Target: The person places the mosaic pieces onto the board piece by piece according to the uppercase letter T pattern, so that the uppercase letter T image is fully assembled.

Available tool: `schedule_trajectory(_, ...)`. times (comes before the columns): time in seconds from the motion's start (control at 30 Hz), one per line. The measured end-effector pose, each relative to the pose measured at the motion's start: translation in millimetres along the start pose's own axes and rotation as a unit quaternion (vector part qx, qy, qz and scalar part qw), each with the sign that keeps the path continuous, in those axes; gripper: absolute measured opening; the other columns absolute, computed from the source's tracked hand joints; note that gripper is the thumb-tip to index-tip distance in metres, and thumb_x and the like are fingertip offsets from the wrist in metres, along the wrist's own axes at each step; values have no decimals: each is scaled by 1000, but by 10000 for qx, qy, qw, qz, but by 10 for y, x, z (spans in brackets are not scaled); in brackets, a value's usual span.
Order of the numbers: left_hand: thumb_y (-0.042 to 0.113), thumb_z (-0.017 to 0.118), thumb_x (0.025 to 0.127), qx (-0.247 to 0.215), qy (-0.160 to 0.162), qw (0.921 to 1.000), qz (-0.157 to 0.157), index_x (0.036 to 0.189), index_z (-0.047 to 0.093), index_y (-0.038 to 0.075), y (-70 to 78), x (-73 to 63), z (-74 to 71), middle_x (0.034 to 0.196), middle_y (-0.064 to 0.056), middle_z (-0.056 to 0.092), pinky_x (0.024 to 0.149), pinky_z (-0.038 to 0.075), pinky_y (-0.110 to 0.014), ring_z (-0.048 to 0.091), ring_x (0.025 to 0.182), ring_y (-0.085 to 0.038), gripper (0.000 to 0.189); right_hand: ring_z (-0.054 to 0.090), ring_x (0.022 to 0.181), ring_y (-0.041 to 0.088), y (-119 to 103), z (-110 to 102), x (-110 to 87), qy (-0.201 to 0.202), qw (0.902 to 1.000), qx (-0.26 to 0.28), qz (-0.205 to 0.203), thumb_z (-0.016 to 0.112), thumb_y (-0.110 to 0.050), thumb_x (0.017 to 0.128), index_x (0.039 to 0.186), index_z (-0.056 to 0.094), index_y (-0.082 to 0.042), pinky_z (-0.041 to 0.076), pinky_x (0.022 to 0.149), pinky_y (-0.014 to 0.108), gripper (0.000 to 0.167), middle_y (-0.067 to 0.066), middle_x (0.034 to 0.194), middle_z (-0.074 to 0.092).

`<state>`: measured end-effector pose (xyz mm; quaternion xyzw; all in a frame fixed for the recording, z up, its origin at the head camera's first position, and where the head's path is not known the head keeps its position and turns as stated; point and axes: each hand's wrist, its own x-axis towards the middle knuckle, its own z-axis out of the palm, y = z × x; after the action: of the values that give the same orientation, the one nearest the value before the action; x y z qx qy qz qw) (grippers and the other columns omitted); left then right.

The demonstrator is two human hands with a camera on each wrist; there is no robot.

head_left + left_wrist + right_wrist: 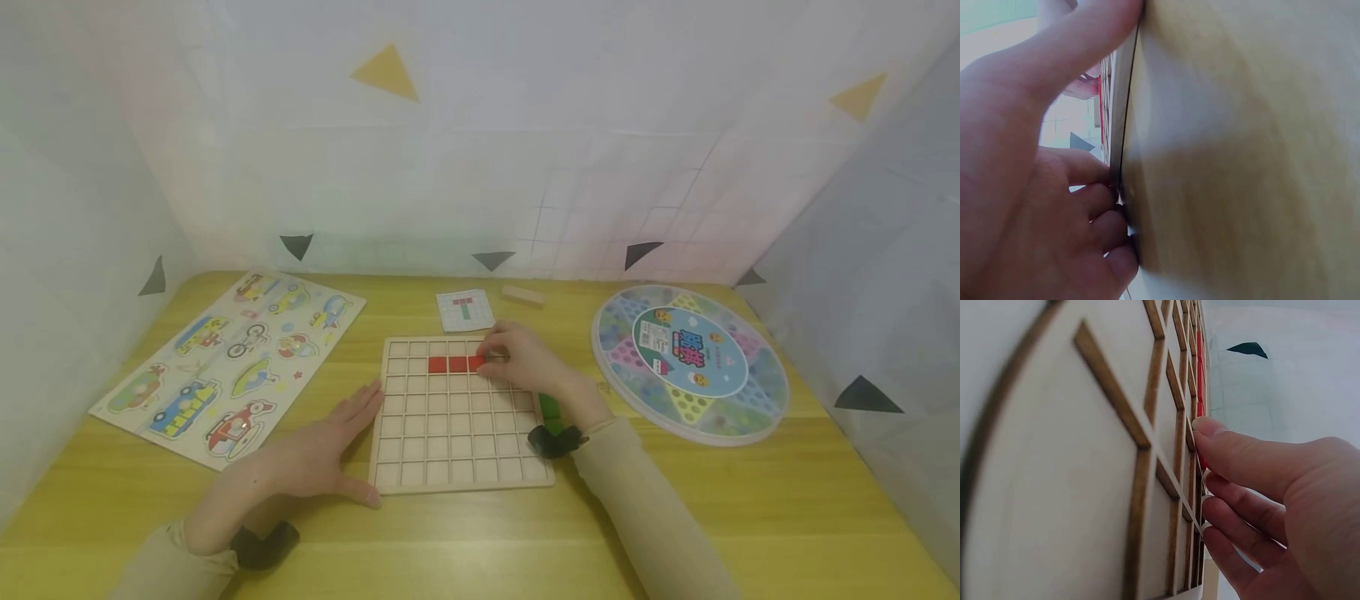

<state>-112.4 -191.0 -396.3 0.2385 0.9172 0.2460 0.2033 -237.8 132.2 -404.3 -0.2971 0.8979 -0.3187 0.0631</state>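
Observation:
A square wooden grid board [416, 450] lies on the table. Red square tiles [437, 365] sit side by side in its second row from the far edge. My right hand [528, 358] is at the right end of that row, its thumb and fingertips pinching a red tile [1202, 461], partly hidden by the thumb. Along the board's left edge rests my left hand [318, 450], fingers against the side and thumb spread toward the near corner. Beyond the board lies a small card [448, 317] printed with a red and green T-shaped pattern.
Green blocks [550, 408] lie beside the board's right edge, partly under my right wrist. A small wooden strip [522, 296] lies near the card. A vehicle picture puzzle [292, 392] is at left, and a round game board [765, 392] at right.

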Motion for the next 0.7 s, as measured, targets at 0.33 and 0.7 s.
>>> schedule_trajectory(0.33, 71, 76, 68, 23, 21, 10000, 31, 161, 8, 8, -8, -1, 4, 169, -12, -3, 119, 22, -60, 7, 152, -44, 131, 53, 92, 21, -16, -10, -3, -12, 10000, -47, -33, 79, -15, 86, 105, 75, -5, 48, 81, 33, 21, 8, 106, 64)
schedule_trajectory(0.7, 71, 77, 68, -32, 27, 10000, 2, 161, 8, 9, 1, -7, -3, 169, -11, -2, 120, 20, -60, 7, 152, -44, 131, 55, 95, 22, -12, -17, -1, -41, 10000, -38, -23, 77, -15, 88, 105, 75, -5, 48, 83, 34, 19, 8, 108, 64)
